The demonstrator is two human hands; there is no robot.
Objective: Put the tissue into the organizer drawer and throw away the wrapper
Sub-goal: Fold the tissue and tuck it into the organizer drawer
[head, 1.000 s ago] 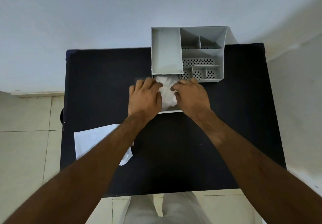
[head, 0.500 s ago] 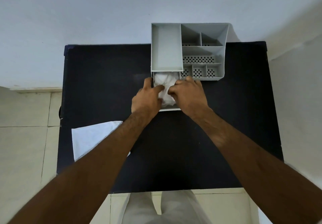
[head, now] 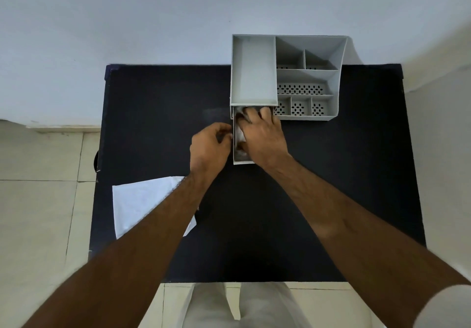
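The grey organizer stands at the back of the black table. Its drawer is pulled out toward me. Crumpled white tissue lies inside the drawer, mostly covered by my right hand. That hand presses down into the drawer with fingers and thumb around the tissue. My left hand is just left of the drawer, fingers curled, fingertips against its left wall. The flat white wrapper lies on the table at the near left, partly under my left forearm.
The organizer's top holds one long open tray and several small perforated compartments, all without contents. A white wall is behind the table and another is at the right. Pale floor tiles lie to the left.
My left hand has come off the tissue and moved left to the drawer's side wall. My right hand has slid further back into the drawer over the tissue.
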